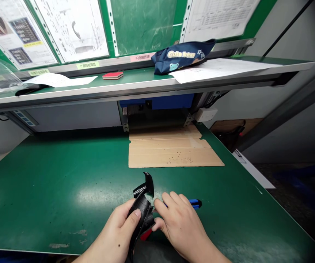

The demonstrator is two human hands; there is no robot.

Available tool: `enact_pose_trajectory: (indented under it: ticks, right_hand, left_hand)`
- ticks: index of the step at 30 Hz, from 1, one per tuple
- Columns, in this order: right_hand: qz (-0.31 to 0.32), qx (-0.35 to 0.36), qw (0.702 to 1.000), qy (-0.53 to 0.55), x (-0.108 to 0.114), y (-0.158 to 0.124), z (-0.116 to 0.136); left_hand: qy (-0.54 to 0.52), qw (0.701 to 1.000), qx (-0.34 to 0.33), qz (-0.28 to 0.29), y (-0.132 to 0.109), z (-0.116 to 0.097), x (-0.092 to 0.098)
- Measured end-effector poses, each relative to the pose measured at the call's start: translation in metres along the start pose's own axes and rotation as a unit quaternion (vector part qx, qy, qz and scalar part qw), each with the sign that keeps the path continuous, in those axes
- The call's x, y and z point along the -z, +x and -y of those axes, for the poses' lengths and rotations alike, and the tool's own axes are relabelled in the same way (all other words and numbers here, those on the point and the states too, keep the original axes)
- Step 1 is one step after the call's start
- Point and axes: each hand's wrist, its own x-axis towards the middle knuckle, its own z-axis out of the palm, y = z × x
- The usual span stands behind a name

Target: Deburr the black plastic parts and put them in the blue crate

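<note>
In my left hand [121, 228] is a glossy black moulded plastic part [141, 210] with a curved, hooked upper end. The thumb presses on its inner face and the fingers wrap behind it. My right hand [178, 217] is closed at the part's right edge, fingers curled and thumb close to the plastic. A blue tool handle with a black end [195, 204] sticks out to the right from behind its knuckles; its working tip is hidden. Something red [145, 234] shows below the part, between the hands.
A cardboard sheet [171, 153] lies on the green table [64, 175], beneath a blue-fronted device [171, 101]. The shelf above holds a dark blue pouch [183, 56], a red notepad [113, 75] and papers [217, 69]. A white socket box [206, 114] sits at the right.
</note>
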Motion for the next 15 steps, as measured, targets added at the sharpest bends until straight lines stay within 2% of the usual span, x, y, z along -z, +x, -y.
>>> enact_pose_trajectory:
  ticks: [5,9,12,15]
  right_hand:
    - [-0.004,0.001,1.0,0.022,-0.0091,-0.0035,-0.0036]
    - [0.035,0.014,0.997,0.067,-0.009,-0.0031,-0.0069]
    - [0.08,0.032,0.975,0.205,-0.0059,-0.0006,-0.009]
    - [0.042,-0.012,0.946,0.32,-0.0044,0.0006,-0.0077]
  left_hand:
    - [0.039,0.996,-0.074,0.017,0.0006,-0.0074,-0.001]
    - [0.057,0.992,-0.108,0.045,0.0003,-0.0054,-0.0025]
    - [0.032,0.996,-0.077,0.018,0.0005,-0.0025,-0.0053]
    - [-0.012,1.0,-0.026,-0.011,0.0007,-0.0005,-0.0087]
